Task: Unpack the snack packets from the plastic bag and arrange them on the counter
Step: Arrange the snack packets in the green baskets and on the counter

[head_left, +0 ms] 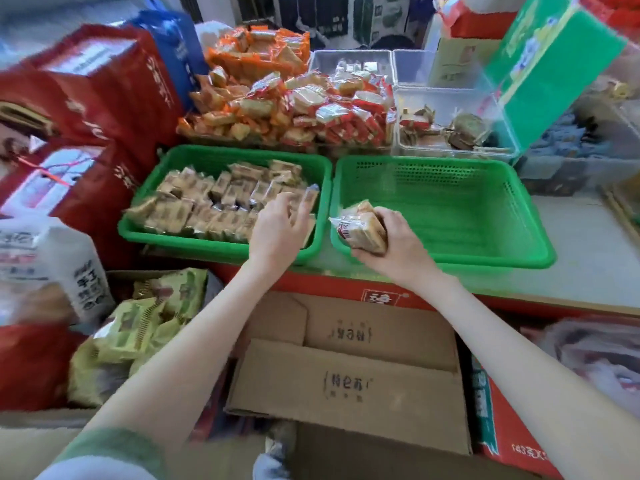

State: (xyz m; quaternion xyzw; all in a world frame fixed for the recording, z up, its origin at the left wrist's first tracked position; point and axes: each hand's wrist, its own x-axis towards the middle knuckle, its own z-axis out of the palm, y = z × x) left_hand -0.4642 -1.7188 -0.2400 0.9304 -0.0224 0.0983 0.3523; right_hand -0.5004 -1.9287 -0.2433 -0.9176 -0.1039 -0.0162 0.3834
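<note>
your left green plastic basket (pixel 221 244) holds rows of tan packets, the right green basket (pixel 485 251) sits unfilled; your right hand (pixel 398 242) grips several tan snack packets (pixel 363 230) at its rim, left hand (pixel 280 226) open over the rows.

A single wide-angle head-worn camera looks forward and down, close above the counter (pixel 585 251) and green baskets (pixel 443 209) mid-frame.

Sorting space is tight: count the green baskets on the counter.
2. The left basket holds tan packets under the left hand; the right basket, beside it, is bare, the right hand gripping snacks over its near corner. None seems hidden.
</note>
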